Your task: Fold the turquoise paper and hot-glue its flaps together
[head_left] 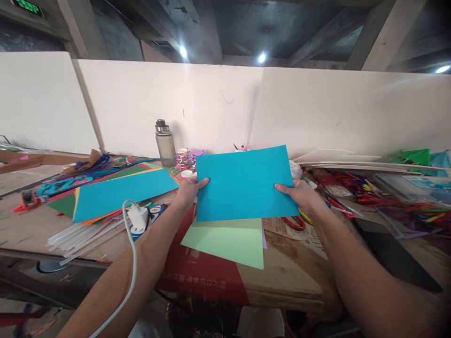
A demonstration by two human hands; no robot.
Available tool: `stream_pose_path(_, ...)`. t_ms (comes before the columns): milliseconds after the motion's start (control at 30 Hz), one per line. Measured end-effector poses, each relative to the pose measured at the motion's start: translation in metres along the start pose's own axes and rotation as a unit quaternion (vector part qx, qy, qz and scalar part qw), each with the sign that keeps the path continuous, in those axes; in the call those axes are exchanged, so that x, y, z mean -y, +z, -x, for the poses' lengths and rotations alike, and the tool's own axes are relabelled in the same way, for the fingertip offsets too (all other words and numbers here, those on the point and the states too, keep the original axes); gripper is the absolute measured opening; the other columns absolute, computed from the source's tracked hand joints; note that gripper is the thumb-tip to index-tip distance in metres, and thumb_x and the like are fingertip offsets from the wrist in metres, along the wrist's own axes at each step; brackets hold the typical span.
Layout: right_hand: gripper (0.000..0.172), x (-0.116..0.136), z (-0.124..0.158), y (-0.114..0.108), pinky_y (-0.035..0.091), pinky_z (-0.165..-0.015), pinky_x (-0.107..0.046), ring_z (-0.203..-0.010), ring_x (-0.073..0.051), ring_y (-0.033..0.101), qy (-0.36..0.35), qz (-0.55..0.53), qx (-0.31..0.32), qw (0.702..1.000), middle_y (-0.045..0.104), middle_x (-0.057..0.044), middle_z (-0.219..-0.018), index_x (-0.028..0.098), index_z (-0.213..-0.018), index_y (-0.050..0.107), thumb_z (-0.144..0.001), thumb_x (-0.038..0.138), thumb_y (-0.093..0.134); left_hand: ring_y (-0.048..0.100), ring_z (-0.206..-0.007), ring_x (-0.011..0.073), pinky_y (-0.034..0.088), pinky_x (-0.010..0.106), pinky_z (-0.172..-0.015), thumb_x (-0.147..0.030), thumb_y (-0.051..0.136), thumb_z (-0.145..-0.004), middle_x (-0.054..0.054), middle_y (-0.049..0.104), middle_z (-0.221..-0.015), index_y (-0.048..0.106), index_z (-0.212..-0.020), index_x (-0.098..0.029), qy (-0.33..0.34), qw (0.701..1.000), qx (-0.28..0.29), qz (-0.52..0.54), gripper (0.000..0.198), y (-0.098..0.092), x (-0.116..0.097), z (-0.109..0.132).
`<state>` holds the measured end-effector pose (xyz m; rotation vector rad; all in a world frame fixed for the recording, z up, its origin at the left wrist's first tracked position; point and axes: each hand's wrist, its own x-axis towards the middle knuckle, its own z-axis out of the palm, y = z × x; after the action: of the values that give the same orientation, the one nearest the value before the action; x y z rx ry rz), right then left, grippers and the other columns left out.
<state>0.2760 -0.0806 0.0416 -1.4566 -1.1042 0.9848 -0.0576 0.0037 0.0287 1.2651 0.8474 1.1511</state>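
A blue sheet of paper [244, 185] is held up, facing me, above the table. My left hand [192, 188] grips its left edge with the thumb on the front. At the right edge my right hand [298, 192] holds it the same way. The fingers behind the sheet are hidden. Below it, a light green sheet [229, 241] lies on a red and brown cardboard piece [207, 277], with a bit of purple paper showing at its right side.
Coloured sheets [123, 190], plastic sticks [81, 234] and a white charger [138, 217] with a cable lie left. A bottle [165, 143] stands behind. Red-handled scissors [295, 223], a dark flat object [394, 253] and a clear box [405, 185] are right.
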Motion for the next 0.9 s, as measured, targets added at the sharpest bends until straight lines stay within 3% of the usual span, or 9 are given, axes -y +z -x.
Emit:
stream_pose_path(167,0.037,0.003,0.007,0.007,0.061,-0.066,-0.046,-0.080,-0.032,0.072,-0.013,-0.026,-0.022,0.999,0.075,-0.011,-0.095,0.018,-0.091,0.070,-0.063,0.039,0.082,0.071,-0.085,0.0247,0.058,0.035,-0.075,-0.042,0.080,-0.066,0.009,0.075,-0.090,0.071,-0.092,-0.016,-0.020,1.000,-0.006,0.020,0.038,-0.003,0.004,-0.005)
stream_pose_path(333,0.035,-0.003,0.005,0.010,0.060,-0.070,-0.050,-0.083,-0.033,0.071,-0.036,-0.037,-0.063,0.997,0.074,-0.011,-0.095,0.020,-0.091,0.070,-0.063,0.037,0.081,0.071,-0.079,0.0263,0.059,0.036,-0.066,-0.039,0.079,-0.067,0.010,0.074,-0.079,0.070,-0.083,-0.016,-0.070,0.996,0.049,-0.005,0.030,0.000,0.006,-0.004)
stream_pose_path(400,0.036,-0.004,0.003,0.011,0.059,-0.075,-0.053,-0.089,-0.035,0.070,-0.052,-0.041,-0.066,0.996,0.073,-0.010,-0.100,0.022,-0.092,0.070,-0.062,0.039,0.081,0.070,-0.085,0.0269,0.059,0.037,-0.071,-0.034,0.083,-0.061,0.009,0.075,-0.087,0.070,-0.088,-0.016,-0.023,0.999,0.048,0.013,0.035,0.003,0.004,-0.004)
stream_pose_path(567,0.039,0.002,0.010,0.017,0.058,-0.082,-0.051,-0.097,-0.032,0.068,-0.149,-0.075,-0.058,0.984,0.072,-0.007,-0.106,0.026,-0.098,0.069,-0.064,0.045,0.078,0.066,-0.101,0.0284,0.056,0.039,-0.085,-0.036,0.083,-0.059,0.006,0.074,-0.100,0.070,-0.096,-0.018,0.121,0.991,-0.019,0.052,0.043,0.007,-0.005,-0.004)
stream_pose_path(633,0.040,0.006,0.015,0.022,0.058,-0.080,-0.049,-0.098,-0.031,0.067,-0.173,-0.084,-0.050,0.980,0.072,-0.006,-0.104,0.027,-0.099,0.069,-0.064,0.045,0.077,0.066,-0.102,0.0289,0.055,0.040,-0.087,-0.036,0.082,-0.062,0.006,0.074,-0.100,0.070,-0.095,-0.018,0.137,0.988,-0.038,0.066,0.040,0.005,-0.009,-0.004)
stream_pose_path(800,0.037,0.011,0.022,0.030,0.059,-0.077,-0.044,-0.095,-0.028,0.068,-0.143,-0.096,-0.037,0.984,0.073,-0.005,-0.099,0.025,-0.095,0.067,-0.064,0.042,0.078,0.068,-0.097,0.0310,0.056,0.046,-0.086,-0.030,0.081,-0.065,0.009,0.074,-0.096,0.068,-0.104,-0.016,-0.005,0.998,-0.022,0.052,0.044,0.001,-0.012,-0.002)
stream_pose_path(900,0.043,0.014,0.020,0.027,0.059,-0.071,-0.039,-0.091,-0.025,0.069,-0.118,-0.113,-0.004,0.986,0.073,-0.004,-0.097,0.025,-0.099,0.065,-0.067,0.051,0.073,0.068,-0.097,0.0300,0.055,0.046,-0.088,-0.027,0.081,-0.066,0.010,0.073,-0.101,0.066,-0.110,-0.017,-0.024,0.998,-0.015,0.062,0.048,0.001,-0.010,-0.003)
